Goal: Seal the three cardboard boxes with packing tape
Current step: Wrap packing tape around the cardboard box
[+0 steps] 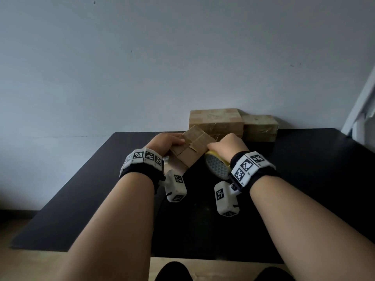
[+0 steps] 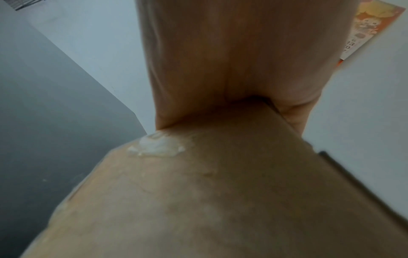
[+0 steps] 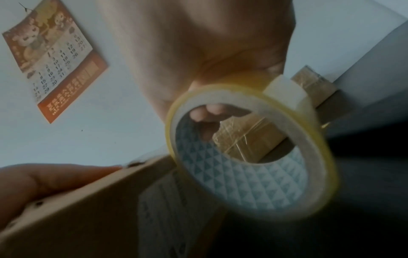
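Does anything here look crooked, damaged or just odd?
The small cardboard box sits tilted, held up off the black table by the left hand. A whitish, scuffed patch marks its surface. The two boxes at the back stand straight against the wall.

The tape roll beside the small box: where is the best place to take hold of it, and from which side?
Hook fingers through the open core of the tape roll with the thumb on the outer band, coming from above, as the right hand does now. It stands on edge with the hole facing sideways, so this grip probably lets it turn. The left hand steadies the small box.
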